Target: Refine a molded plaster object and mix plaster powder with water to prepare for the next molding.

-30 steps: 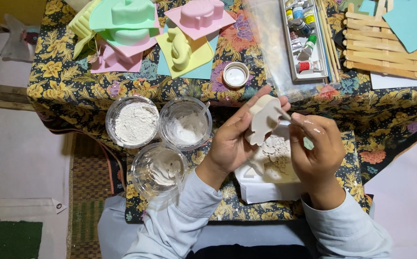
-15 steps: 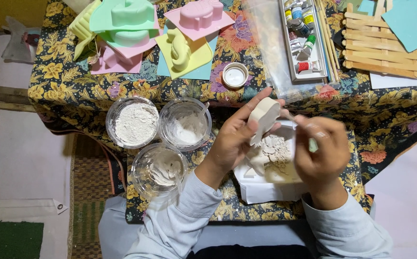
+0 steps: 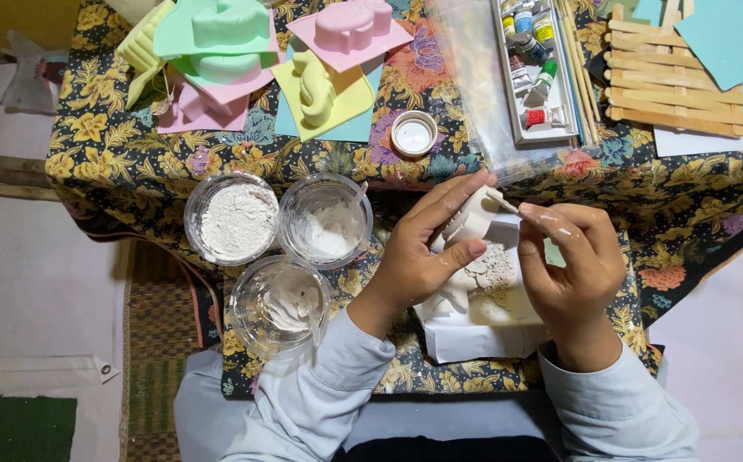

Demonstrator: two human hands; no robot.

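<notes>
The plaster piece (image 3: 467,224) is off-white and chalky, with a ridged edge, and is held tilted above a white sheet of paper (image 3: 474,329) near the front edge of the table (image 3: 696,205). Pale crumbs (image 3: 493,267) lie heaped on the paper beneath it. The left hand (image 3: 418,252) wraps around the piece, thumb across its face. The right hand (image 3: 572,265) pinches a thin stick (image 3: 502,203), its tip touching the top of the piece, though the contact is hard to make out. To the left stand three clear cups (image 3: 279,248) holding white powder and paste. Pastel moulds (image 3: 252,51), a paint box (image 3: 534,68) and a wooden slat rack (image 3: 666,77) line the far edge.
</notes>
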